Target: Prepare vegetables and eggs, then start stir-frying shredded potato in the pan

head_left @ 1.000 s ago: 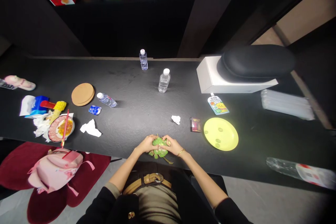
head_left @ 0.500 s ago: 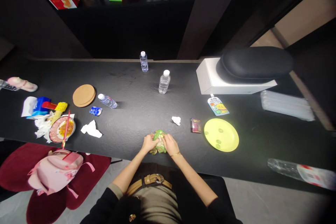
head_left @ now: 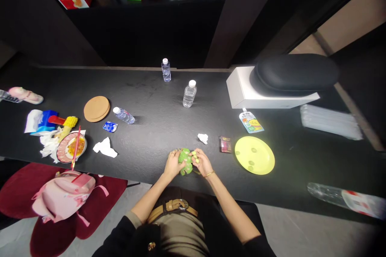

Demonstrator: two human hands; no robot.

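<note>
My left hand [head_left: 172, 165] is closed around the left side of a green, bumpy broccoli-like piece [head_left: 186, 160] just above the table's near edge. In my right hand [head_left: 204, 164], several pale green round bits [head_left: 195, 157] are pinched by the fingertips, close to the right side of the green piece. Whether these bits are joined to it cannot be made out. A crumpled white tissue [head_left: 203, 138] lies beyond my right hand. Farther right are a small dark red box [head_left: 225, 144] and a yellow-green plate [head_left: 265, 160] with a few darker round spots.
Two bottles [head_left: 189, 94] [head_left: 166, 70] stand upright beyond my hands; another bottle [head_left: 124, 115] lies at left. A bowl [head_left: 62, 150] with red chopsticks is far left. A pouch [head_left: 251, 122] and white box [head_left: 237, 88] are right; a pink backpack [head_left: 63, 198] rests on a red chair.
My hands have moved apart, the right one shifting rightward. The green piece has turned, showing a brighter green side, and pale round bits now show at my right fingertips.
</note>
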